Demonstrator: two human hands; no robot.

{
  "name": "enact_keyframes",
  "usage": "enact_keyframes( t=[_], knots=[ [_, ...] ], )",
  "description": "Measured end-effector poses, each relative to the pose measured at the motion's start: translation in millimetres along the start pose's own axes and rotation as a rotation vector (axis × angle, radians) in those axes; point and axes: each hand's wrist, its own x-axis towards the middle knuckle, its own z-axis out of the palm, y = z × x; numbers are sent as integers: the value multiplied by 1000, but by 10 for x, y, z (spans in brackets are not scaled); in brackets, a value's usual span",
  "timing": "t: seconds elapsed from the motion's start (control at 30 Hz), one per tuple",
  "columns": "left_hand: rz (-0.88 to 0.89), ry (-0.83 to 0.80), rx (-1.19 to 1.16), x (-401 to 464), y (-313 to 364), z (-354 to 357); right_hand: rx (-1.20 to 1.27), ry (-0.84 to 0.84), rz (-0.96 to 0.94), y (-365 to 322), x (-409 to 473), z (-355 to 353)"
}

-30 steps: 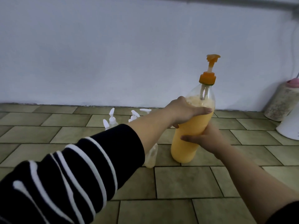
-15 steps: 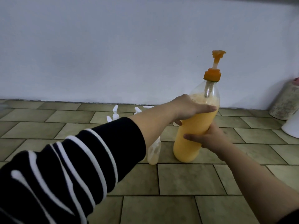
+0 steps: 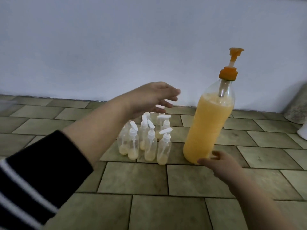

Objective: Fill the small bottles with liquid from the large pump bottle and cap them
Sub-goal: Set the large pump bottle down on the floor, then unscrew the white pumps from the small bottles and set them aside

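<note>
The large pump bottle (image 3: 209, 127), clear plastic with orange liquid and an orange pump head, stands on the tiled floor (image 3: 166, 180), leaning slightly right. My right hand (image 3: 217, 165) is at its base, fingertips touching the lower side, not wrapped around it. A cluster of several small clear bottles (image 3: 146, 140) with white pump caps stands to the left of the big bottle, each holding a little pale liquid at the bottom. My left hand (image 3: 149, 98) hovers open above the cluster, fingers spread, holding nothing.
A white wall (image 3: 116, 47) runs along the back of the floor. At the far right edge are a grey speckled cylinder (image 3: 297, 107) and part of a white object (image 3: 303, 131). A clear container's corner (image 3: 6, 103) shows at far left.
My left hand let go of the big bottle's shoulder and moved left above the small bottles, uncovering them. My right hand slid down from the bottle's middle to its base.
</note>
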Motion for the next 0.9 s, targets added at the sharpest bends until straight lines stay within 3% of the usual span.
enact_keyframes(
  t=[0.1, 0.27, 0.4, 0.6, 0.77, 0.9],
  knots=[
    [42, 218, -111, -317, -214, -193, -112, -23, -114, -48, -184, 223],
    [-4, 487, -209, -766, -704, -142, 34, -2, -396, -404, -118, 540],
    [-98, 468, -202, -1054, -1019, 101, 64, 14, -402, -557, 37, 693],
    [-249, 366, -89, -1148, -1460, 358, -89, 52, -483, -611, 151, 830],
    [-201, 355, 184, -1046, -1540, 454, -178, 130, -543, -578, 89, 771],
    [-55, 419, 358, -982, -1387, 586, -75, 250, -624, -679, -154, 571]
  ],
)
